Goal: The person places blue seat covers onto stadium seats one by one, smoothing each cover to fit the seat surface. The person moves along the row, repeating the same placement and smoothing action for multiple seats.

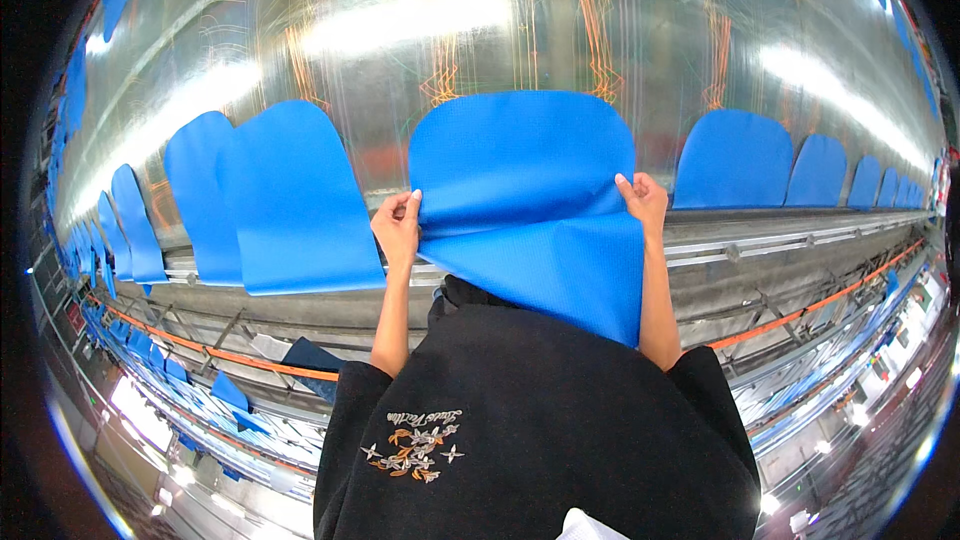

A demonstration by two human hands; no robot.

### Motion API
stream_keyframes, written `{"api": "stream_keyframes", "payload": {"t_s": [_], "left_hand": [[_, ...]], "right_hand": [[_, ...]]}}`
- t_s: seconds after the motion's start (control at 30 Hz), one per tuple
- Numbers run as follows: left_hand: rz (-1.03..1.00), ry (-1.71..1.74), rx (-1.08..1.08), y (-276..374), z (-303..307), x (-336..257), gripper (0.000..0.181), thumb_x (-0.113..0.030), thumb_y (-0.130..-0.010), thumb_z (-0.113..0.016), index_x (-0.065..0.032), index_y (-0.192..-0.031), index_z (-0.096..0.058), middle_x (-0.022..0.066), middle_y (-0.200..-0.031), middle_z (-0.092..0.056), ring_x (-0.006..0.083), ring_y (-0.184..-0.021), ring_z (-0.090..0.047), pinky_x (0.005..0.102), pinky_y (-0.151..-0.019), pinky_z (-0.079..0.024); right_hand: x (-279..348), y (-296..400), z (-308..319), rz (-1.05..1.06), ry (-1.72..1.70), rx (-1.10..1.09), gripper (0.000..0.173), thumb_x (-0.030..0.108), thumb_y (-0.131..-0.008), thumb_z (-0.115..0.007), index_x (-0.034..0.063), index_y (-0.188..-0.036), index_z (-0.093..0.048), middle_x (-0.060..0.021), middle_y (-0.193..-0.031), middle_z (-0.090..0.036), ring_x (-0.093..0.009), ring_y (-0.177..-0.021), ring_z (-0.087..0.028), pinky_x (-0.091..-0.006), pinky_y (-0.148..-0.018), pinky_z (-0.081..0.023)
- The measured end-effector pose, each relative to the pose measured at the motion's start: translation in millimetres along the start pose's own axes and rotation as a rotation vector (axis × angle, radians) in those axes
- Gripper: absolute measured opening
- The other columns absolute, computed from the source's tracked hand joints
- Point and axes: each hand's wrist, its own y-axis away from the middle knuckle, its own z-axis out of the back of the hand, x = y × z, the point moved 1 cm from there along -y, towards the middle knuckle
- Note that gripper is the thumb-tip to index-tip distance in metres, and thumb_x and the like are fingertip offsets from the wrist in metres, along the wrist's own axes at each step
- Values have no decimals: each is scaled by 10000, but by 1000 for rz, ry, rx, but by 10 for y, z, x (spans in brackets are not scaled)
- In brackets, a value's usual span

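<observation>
A blue textured sheet with a rounded far end (pixel 525 142) lies partly on a long, shiny table marked with many thin coloured lines. My left hand (pixel 397 229) pinches the sheet's left edge between thumb and fingers. Its right edge is held by my right hand (pixel 645 199), the thumb on top. Between my hands a fold crosses the sheet, and the near part hangs over the table's edge against my dark top. What lies beneath the sheet is hidden.
Two overlapping blue pieces (pixel 300 202) lie on the left, with more beyond. Another rounded blue piece (pixel 735 161) heads a row on the right. A metal rail (pixel 720 251) runs along the table's near side. Behind me stretches an orange bar (pixel 817 304).
</observation>
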Motion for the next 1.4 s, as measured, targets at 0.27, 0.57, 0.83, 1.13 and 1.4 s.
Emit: {"api": "stream_keyframes", "payload": {"t_s": [0.27,0.57,0.83,1.13,1.4], "left_hand": [[-1,-56,41,-58,21,-37,285,-238,-920,-814,41,-963,-774,58,-702,-704,90,-607,-603,272,-563,-480],[27,-77,70,-79,27,-53,301,-244,-915,-820,51,-953,-777,45,-726,-713,85,-637,-607,269,-587,-489],[43,-15,53,-96,21,-74,255,-236,-896,-825,15,-912,-780,56,-684,-706,99,-569,-618,283,-519,-483],[32,-72,73,-151,32,-10,280,-265,-899,-811,14,-917,-789,74,-705,-729,122,-601,-651,299,-569,-514],[-6,-83,84,-137,35,9,288,-255,-910,-813,31,-925,-784,76,-723,-727,107,-642,-637,293,-606,-518]], "right_hand": [[124,-3,19,-37,38,16,292,269,-887,-857,3,-859,-739,9,-696,-685,-45,-623,-556,-254,-557,-429],[132,-16,4,-61,4,-6,278,250,-877,-861,-2,-859,-746,-3,-721,-715,-51,-632,-580,-254,-570,-446],[-5,-54,-25,-53,-2,-34,294,255,-871,-874,-8,-863,-742,-11,-725,-714,-55,-646,-595,-243,-578,-456],[169,-14,9,-62,6,21,258,212,-878,-864,13,-820,-710,27,-686,-657,-38,-614,-543,-237,-544,-409],[181,-19,-44,-36,-42,-10,236,200,-875,-860,6,-826,-736,18,-683,-680,-44,-620,-555,-251,-553,-429]]}}
